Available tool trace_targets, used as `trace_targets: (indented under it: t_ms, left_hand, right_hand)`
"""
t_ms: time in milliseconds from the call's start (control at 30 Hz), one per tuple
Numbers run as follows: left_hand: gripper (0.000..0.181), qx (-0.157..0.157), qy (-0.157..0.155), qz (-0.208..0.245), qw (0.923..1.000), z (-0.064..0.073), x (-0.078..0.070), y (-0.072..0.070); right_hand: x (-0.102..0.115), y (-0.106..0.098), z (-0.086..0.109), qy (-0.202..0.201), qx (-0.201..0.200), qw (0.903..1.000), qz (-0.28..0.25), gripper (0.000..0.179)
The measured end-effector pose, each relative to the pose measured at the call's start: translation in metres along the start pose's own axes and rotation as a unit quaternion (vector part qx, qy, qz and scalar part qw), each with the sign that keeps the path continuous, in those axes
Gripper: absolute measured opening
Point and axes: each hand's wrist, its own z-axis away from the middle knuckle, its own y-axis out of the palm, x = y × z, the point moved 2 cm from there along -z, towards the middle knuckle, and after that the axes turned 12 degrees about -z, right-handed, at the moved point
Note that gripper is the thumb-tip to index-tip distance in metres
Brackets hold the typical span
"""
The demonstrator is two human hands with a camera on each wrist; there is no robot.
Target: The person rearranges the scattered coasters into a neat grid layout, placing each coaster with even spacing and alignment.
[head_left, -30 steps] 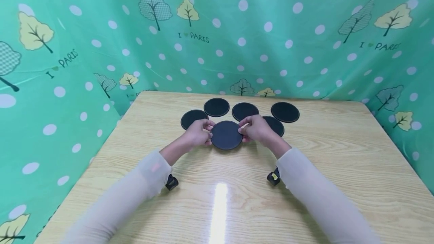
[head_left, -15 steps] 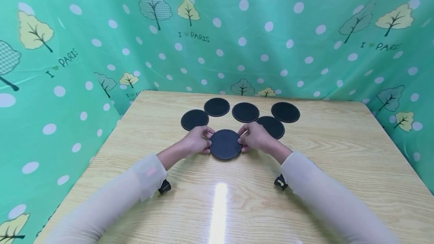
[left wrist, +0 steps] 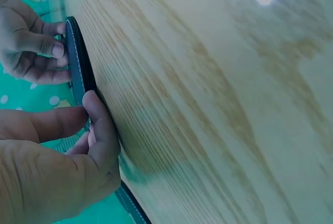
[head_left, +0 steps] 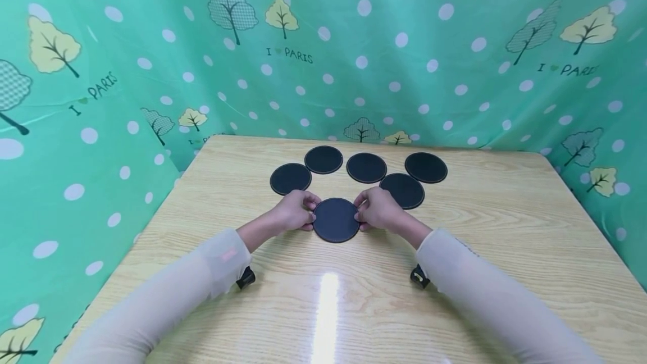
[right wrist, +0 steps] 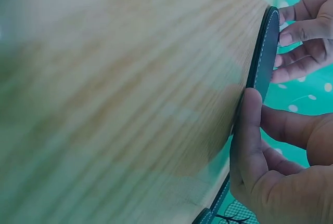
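A round black coaster (head_left: 336, 220) with pale stitching round its rim lies between my two hands near the middle of the table. My left hand (head_left: 294, 212) pinches its left edge between thumb and fingers. On the opposite edge, my right hand (head_left: 379, 209) has the same kind of pinch. Both wrist views show the coaster (left wrist: 78, 60) from the side, close over the wood, with a dark, fairly thick edge. The right wrist view has the right hand (right wrist: 281, 167) in front, thumb and fingertips at the rim.
Several matching black coasters lie flat behind the hands: one at left (head_left: 290, 178), others along the back (head_left: 366, 168), and one beside the right hand (head_left: 402, 190). The wooden table (head_left: 505, 229) ends at a green dotted curtain (head_left: 384, 49). A light reflection streaks the front.
Both hands have drawn the pinched coaster toward the person, away from the other coasters. Most of that movement came in the first half second. The other coasters stay put.
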Motion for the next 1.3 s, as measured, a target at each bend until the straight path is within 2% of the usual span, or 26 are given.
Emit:
trace_targets:
  t_ms: [433, 633, 767, 900, 1000, 1100, 1167, 1300]
  left_hand:
    - [0.042, 0.005, -0.003, -0.027, 0.9996, -0.003, 0.000, -0.001]
    - [0.044, 0.015, -0.002, -0.015, 0.9998, -0.002, 0.000, -0.001]
    - [0.046, 0.020, 0.011, -0.007, 0.9997, 0.000, 0.002, -0.003]
    - [0.046, 0.022, 0.022, 0.010, 0.9995, 0.001, 0.007, -0.008]
    - [0.044, 0.018, 0.023, 0.019, 0.9994, 0.000, 0.010, -0.013]
    - [0.042, 0.011, 0.024, 0.018, 0.9995, 0.000, 0.012, -0.019]
    - [0.041, 0.007, 0.024, 0.012, 0.9996, 0.000, 0.013, -0.024]
    - [0.040, -0.002, 0.028, 0.000, 0.9996, 0.000, 0.014, -0.035]
  right_hand:
    - [-0.002, 0.000, -0.003, -0.004, -0.001, 0.9998, -0.018, 0.029]
    - [0.001, -0.001, -0.002, -0.016, 0.008, 0.9998, 0.001, 0.030]
    - [0.001, -0.002, 0.000, -0.014, 0.012, 0.9998, 0.004, 0.030]
    - [0.004, -0.004, 0.000, -0.018, 0.011, 0.9994, 0.027, 0.027]
    - [0.007, -0.006, -0.003, -0.042, 0.007, 0.9967, 0.070, 0.024]
    - [0.010, -0.007, -0.006, -0.067, 0.004, 0.9938, 0.089, 0.025]
    - [0.013, -0.007, -0.008, -0.076, 0.005, 0.9936, 0.084, 0.026]
    - [0.017, -0.003, -0.015, -0.065, 0.011, 0.9966, 0.049, 0.029]
